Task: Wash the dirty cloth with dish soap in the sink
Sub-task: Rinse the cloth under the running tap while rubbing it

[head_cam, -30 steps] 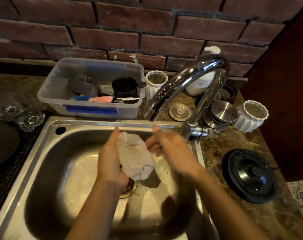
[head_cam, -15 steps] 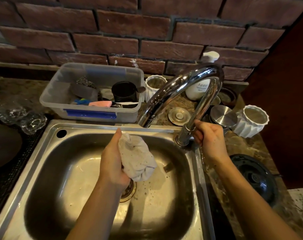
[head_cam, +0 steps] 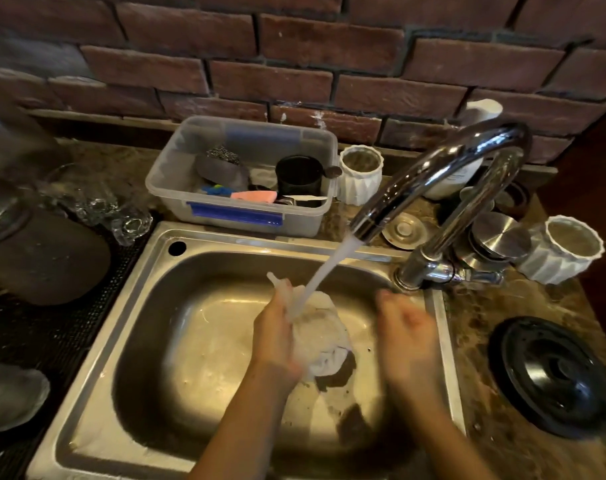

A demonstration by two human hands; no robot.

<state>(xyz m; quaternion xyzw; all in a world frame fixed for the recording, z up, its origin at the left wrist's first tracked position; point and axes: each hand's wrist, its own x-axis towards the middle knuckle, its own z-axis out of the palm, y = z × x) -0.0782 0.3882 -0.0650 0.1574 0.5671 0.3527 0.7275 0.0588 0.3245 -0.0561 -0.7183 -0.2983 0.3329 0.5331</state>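
My left hand [head_cam: 277, 336] grips a bunched pale cloth [head_cam: 320, 336] over the middle of the steel sink [head_cam: 128, 306]. Water streams from the curved chrome tap [head_cam: 443, 174] onto the top of the cloth. My right hand [head_cam: 407, 329] is blurred, empty, with fingers apart, hovering just right of the cloth near the sink's right wall. A white soap bottle [head_cam: 467, 147] stands behind the tap, mostly hidden by it.
A clear plastic tub [head_cam: 190, 174] with a black cup, sponges and a scourer sits behind the sink. White ribbed cups [head_cam: 360, 174] [head_cam: 568, 251] and steel lids flank the tap. A black lid [head_cam: 554, 375] lies on the right counter. Glassware stands at left.
My right hand left the tap handle and came back over the sink beside the cloth. Water now runs from the tap onto the cloth. The view has shifted right and down.
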